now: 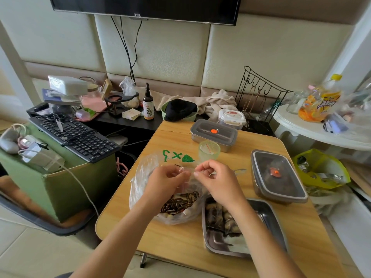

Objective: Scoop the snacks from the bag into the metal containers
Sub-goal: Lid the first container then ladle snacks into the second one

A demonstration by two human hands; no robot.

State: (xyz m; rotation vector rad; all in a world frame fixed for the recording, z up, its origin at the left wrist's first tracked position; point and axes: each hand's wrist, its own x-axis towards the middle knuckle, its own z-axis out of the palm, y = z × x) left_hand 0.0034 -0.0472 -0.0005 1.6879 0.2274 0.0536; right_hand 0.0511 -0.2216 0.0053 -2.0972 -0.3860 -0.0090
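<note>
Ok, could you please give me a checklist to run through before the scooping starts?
1. Snacks in the bag: ok; striped seeds show through the plastic.
2. Bag mouth open: cannot tell; the left hand and right hand both pinch its top.
3. Scoop in hand: not ok; the green cup stands on the table beyond the bag.
4. Open container near: ok; the open metal tray sits beside the bag.
5. Other containers open: not ok; the far container and right container have lids on.
</note>
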